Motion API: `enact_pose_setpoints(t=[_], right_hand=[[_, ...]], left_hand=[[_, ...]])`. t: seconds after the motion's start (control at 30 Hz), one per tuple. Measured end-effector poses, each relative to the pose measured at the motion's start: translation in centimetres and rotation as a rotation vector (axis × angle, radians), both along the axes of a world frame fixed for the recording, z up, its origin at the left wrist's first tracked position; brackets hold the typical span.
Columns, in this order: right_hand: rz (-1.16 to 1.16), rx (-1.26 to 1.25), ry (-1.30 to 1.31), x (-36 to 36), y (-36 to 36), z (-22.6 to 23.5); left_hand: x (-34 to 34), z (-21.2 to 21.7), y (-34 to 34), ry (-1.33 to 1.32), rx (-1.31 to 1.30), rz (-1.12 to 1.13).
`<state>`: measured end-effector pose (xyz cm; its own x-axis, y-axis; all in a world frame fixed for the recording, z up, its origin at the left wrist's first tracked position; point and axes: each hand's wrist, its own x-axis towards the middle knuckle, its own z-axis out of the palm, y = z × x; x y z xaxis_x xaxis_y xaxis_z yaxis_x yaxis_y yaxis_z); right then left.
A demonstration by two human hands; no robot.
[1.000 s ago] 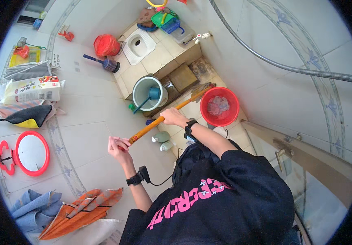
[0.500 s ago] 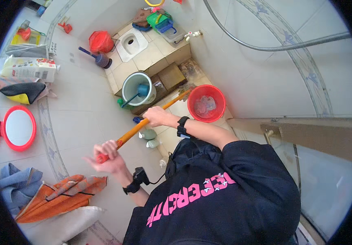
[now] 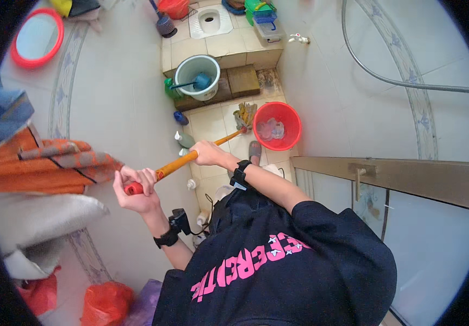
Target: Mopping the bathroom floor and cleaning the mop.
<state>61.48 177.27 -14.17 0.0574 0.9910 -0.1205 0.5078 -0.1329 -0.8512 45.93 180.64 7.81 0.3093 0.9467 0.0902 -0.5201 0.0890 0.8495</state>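
Note:
A mop (image 3: 177, 164) with an orange-yellow pole slants across the middle of the view. My left hand (image 3: 138, 190) is closed around its red top end, with the thumb lifted off. Farther down the pole, my right hand (image 3: 211, 153) wraps round it from above. The yellowish-grey cloth head lies on the floor tiles, close beside a red bucket (image 3: 285, 111). Crumpled, clear plastic-looking pieces sit inside that bucket. A black strap with a device is on each wrist.
A pale bucket (image 3: 206, 61) holding a blue dipper (image 3: 200, 81) stands by the step. Behind it is a squat toilet (image 3: 222, 18). Bottles (image 3: 183, 139) line the left wall, near hanging towels (image 3: 44, 168). A door (image 3: 397, 182) stands at the right.
My view has shifted, so the room's fixtures sit differently. The mop head now shows fully left of the red bucket, where it was partly hidden before. Both hands keep hold of the pole.

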Motion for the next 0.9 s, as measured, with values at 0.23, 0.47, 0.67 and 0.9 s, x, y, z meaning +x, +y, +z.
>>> enact_pose_setpoints(t=[0.23, 0.47, 0.67, 0.9], right_hand=[[0.057, 0.031, 0.054, -2.1, -1.8, 0.4], [0.092, 0.115, 0.209, -4.3, -5.3, 2.0], [0.009, 0.097, 0.103, -5.9, -11.2, 3.5], [0.088, 0.012, 0.065, -9.4, -15.8, 2.8]], left_hand=[[-2.9, 1.0, -0.7, 0.053, 0.017, -0.055], [-5.4, 3.4, -4.3, 0.041, 0.138, -0.099], [-6.3, 4.1, -10.4, 0.084, 0.065, 0.035], [-10.9, 4.4, -15.1, 0.097, 0.053, 0.052]])
